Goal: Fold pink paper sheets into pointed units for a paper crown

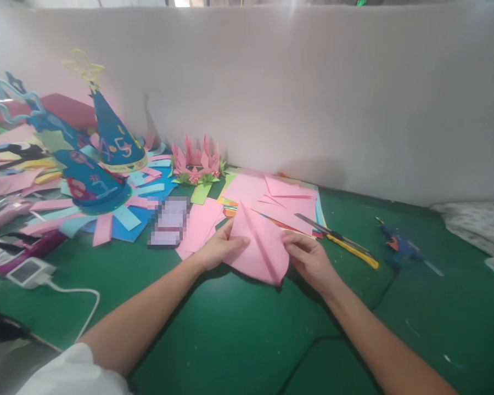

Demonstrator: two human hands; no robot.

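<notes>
A sheet of pink paper (251,247) with a crease running down it is held above the green table. My left hand (220,244) grips its left edge, the thumb on top. On the other side, my right hand (310,258) pinches the right edge between thumb and fingers. Just beyond lie pink sheets (247,189) stacked on paper of other colours, one piece folded. A yellow utility knife (349,249) rests right of the stack, its blade pointing toward the paper. Loose pink pieces (201,222) lie beyond my left hand.
Blue cone party hats (117,131) and paper strips fill the left side. A pink paper crown (197,162) stands near the wall, with a phone (168,222) in front. At right lies a blue glue gun (403,247) with its cord. A white device (31,272) trails a cable.
</notes>
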